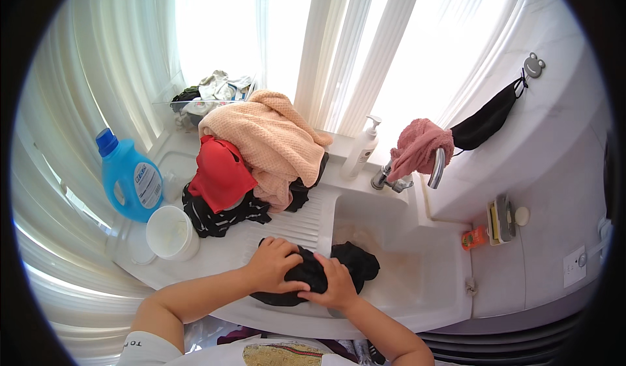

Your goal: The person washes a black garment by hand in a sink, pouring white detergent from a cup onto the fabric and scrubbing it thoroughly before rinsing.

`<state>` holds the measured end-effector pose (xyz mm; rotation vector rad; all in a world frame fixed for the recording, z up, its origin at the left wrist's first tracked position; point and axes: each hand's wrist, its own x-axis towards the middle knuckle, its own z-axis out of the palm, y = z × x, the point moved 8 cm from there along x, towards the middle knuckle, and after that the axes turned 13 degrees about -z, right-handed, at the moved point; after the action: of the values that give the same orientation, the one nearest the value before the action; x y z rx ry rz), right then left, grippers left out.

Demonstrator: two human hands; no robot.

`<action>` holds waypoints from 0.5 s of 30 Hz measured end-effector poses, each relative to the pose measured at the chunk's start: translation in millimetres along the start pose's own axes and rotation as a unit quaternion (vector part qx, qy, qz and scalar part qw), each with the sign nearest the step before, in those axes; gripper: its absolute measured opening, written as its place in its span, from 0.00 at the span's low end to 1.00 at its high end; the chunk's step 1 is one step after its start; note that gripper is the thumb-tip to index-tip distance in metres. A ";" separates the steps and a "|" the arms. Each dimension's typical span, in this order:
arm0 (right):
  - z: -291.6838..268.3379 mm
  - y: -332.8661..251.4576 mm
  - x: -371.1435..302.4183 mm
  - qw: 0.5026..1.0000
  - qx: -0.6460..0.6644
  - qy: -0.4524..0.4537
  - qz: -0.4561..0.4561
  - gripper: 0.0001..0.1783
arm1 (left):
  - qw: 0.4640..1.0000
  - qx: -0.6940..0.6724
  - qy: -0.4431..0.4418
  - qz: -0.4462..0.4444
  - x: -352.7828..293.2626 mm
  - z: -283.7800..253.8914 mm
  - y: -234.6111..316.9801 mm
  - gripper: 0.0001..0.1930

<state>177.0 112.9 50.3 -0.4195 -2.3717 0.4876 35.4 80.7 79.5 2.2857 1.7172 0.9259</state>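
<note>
A black cloth garment (308,271) lies bunched on the ridged washboard (297,222) part of the white sink counter. One end of it hangs over the edge into the sink basin (417,281). My left hand (277,266) grips the garment from the left, fingers curled over its top. From the right, my right hand (336,284) holds the same bundle, its thumb close to the left hand's fingers. Which kind of garment it is cannot be made out.
Behind my left hand lies a pile: a peach towel (267,131), a red garment (220,174) and a black patterned cloth (215,218). A white tub (172,233) and a blue detergent bottle (134,180) stand left. Near the faucet (437,169), draped with a pink cloth (422,146), is a pump bottle (360,149).
</note>
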 end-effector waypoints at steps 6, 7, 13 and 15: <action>34.8 10.0 -5.6 0.996 -0.081 -0.028 -0.038 0.41 | 0.995 0.001 0.081 -0.051 -18.0 47.1 -32.0 0.23; 35.9 32.5 10.1 0.992 -0.123 -0.022 -0.016 0.41 | 0.992 0.025 0.057 -0.108 10.4 50.8 -51.7 0.23; 7.8 17.3 23.9 0.998 -0.064 0.011 0.011 0.42 | 0.970 -0.004 -0.130 -0.204 25.7 46.8 -57.5 0.43; 4.0 -19.0 -11.4 0.996 -0.044 -0.017 -0.074 0.40 | 0.995 0.039 -0.076 -0.054 -11.6 26.8 -6.1 0.43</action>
<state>179.4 90.5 49.8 -0.2735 -2.4423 0.3264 43.0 78.9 50.8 2.2192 1.8194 0.6585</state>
